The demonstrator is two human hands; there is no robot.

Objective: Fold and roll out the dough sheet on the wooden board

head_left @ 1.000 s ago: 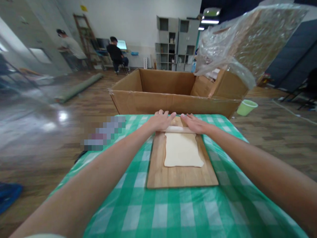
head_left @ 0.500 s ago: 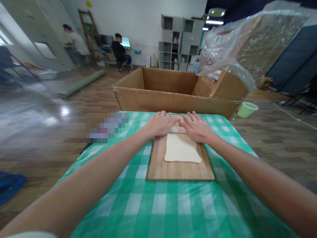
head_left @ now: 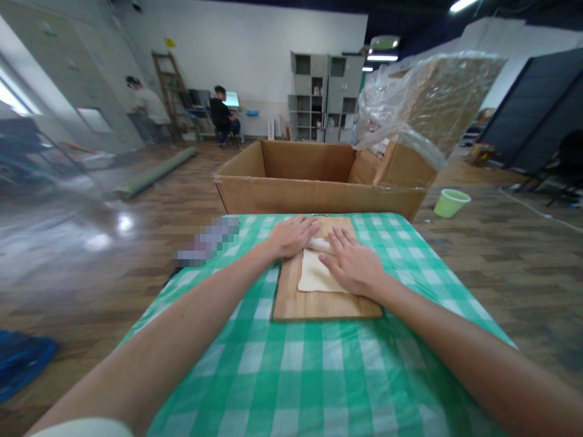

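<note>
A flat sheet of pale dough lies on a wooden board on the green checked tablecloth. The far edge of the dough is rolled up into a small roll. My left hand rests flat on the left end of that roll, fingers stretched out. My right hand lies flat over the right part of the dough and roll, fingers spread, covering much of the sheet.
A large open cardboard box stands just beyond the table's far edge, with a plastic-wrapped block at its right. A green bucket sits on the wooden floor to the right. Two people are at the far wall.
Both hands have drawn back toward me along the board, bringing the dough roll with them. The visible flat sheet is shorter. My right hand now covers more of the dough.
</note>
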